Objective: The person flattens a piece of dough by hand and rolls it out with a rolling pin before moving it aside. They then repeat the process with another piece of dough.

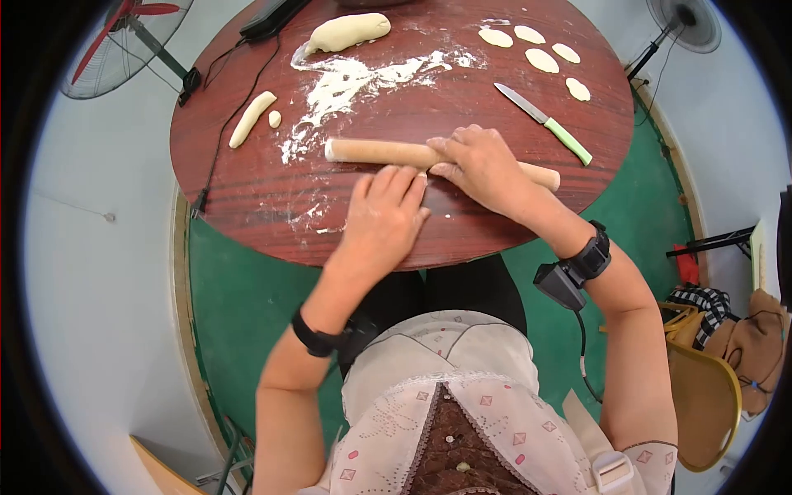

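A wooden rolling pin (371,153) lies nearly level across the near half of the round table. My right hand (483,169) is closed over its middle-right part. Just below the pin, my left hand (384,219) has its fingers bent and held together. A pale bit of dough (424,176) peeks out at its fingertips, mostly hidden. To the left are a thin dough roll (252,120) and a small dough lump (275,120). Loose flour (338,87) is spread beyond the pin.
Several flat dough rounds (542,60) lie at the table's far right. A green-handled knife (568,140) rests nearer, its blade pointing away to the left. A large dough log (351,33) sits at the back. A black cable (239,111) runs down the left side.
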